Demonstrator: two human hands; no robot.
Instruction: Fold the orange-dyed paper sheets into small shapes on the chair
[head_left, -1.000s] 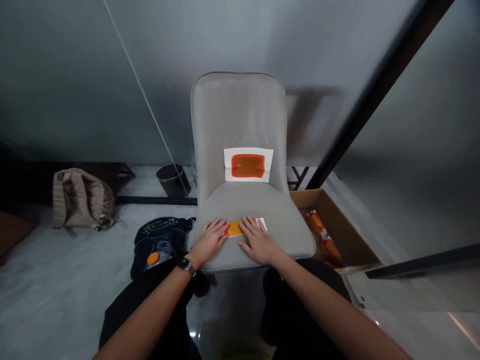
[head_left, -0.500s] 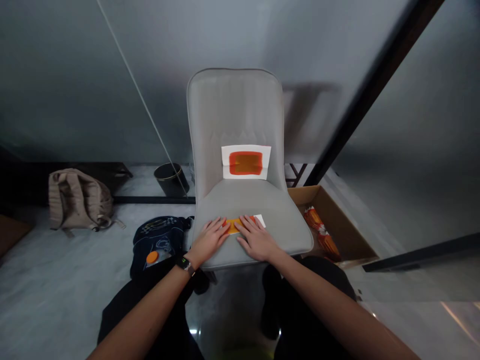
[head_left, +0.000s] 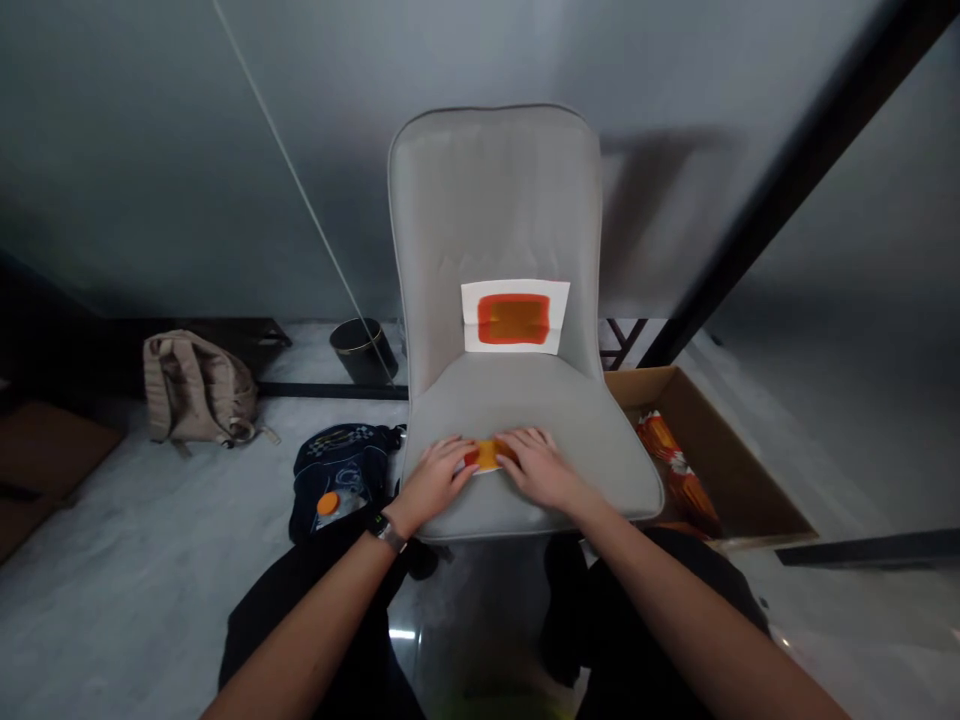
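Observation:
A small folded paper [head_left: 489, 456], orange with white edges, lies on the front of a grey chair seat [head_left: 525, 400]. My left hand [head_left: 435, 478] lies flat on its left end, fingers stretched forward. Pressed over the paper's right end is my right hand [head_left: 541, 468], fingers also flat and together. Only a narrow orange strip shows between the two hands. A second sheet [head_left: 514, 317], white with an orange rectangle, leans against the chair's backrest. A watch sits on my left wrist.
A dark blue backpack [head_left: 341, 475] lies on the floor left of the chair, a beige backpack [head_left: 196, 388] farther left. A black bin [head_left: 364, 351] stands behind. An open cardboard box [head_left: 739, 470] with orange packets [head_left: 675, 470] sits to the right. A thin white cord crosses the wall.
My hands have drawn closer together over the paper, which now shows less of its length and no white end at the right. The view has shifted slightly.

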